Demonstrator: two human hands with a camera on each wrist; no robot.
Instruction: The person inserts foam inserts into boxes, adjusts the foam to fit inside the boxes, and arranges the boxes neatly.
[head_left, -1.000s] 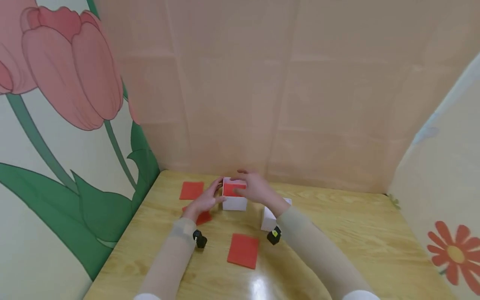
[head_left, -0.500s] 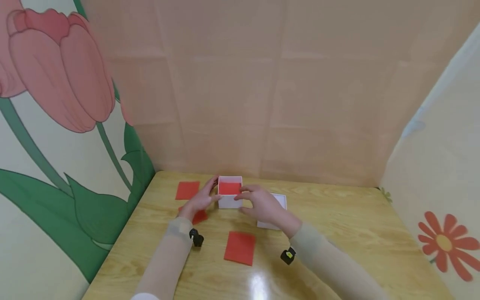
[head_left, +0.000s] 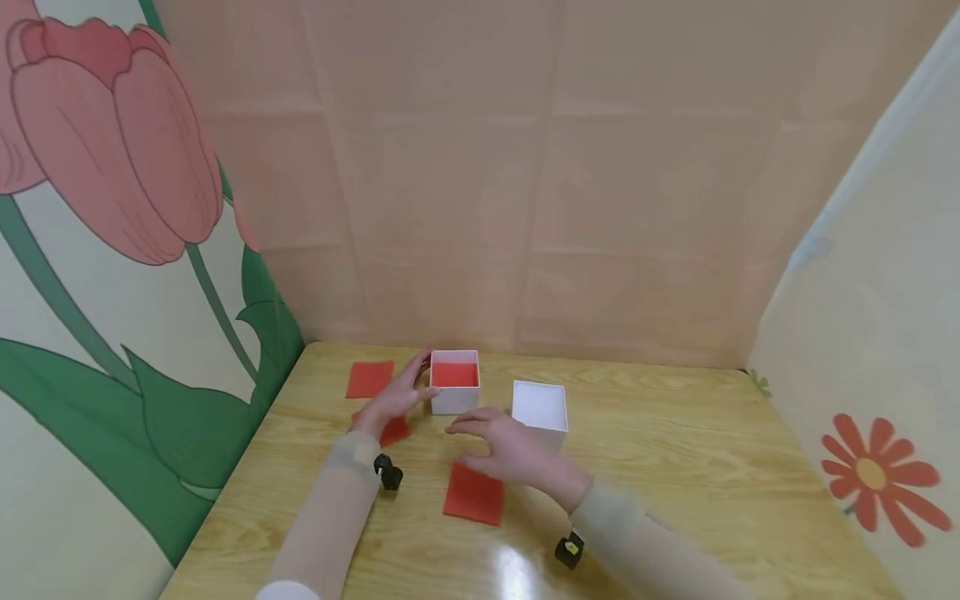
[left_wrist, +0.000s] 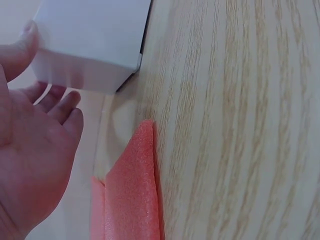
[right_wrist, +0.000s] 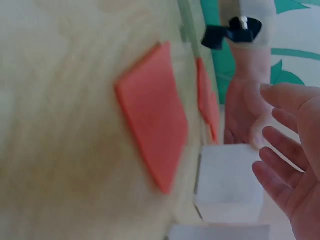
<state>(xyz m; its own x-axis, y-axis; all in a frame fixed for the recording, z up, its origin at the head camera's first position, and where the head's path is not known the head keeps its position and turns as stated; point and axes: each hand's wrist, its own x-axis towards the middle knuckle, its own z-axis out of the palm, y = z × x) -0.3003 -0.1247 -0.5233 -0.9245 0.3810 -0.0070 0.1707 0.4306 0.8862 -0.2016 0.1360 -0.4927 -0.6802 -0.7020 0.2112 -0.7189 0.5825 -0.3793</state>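
Note:
A white box (head_left: pixel 455 402) stands at the back of the table with its top open and a red foam sheet (head_left: pixel 455 372) inside. My left hand (head_left: pixel 396 398) rests at its left side, thumb by the front face and fingers loosely spread along the side. In the left wrist view, the thumb touches the box's edge. My right hand (head_left: pixel 513 450) hovers with relaxed fingers and nothing in it, just above another red foam square (head_left: pixel 472 497) on the table. That square also shows fully in the right wrist view.
Right of the box sits a second white piece (head_left: pixel 540 403), a lid or box with its hollow side up. Two more red foam squares lie at the left, one farther back (head_left: pixel 369 380) and one partly under my left wrist (head_left: pixel 395 431). A wall closes the back.
My right hand has drawn back from over the box towards me, down to the front red foam square. The foam in the box now lies lower. My left hand stays by the box.

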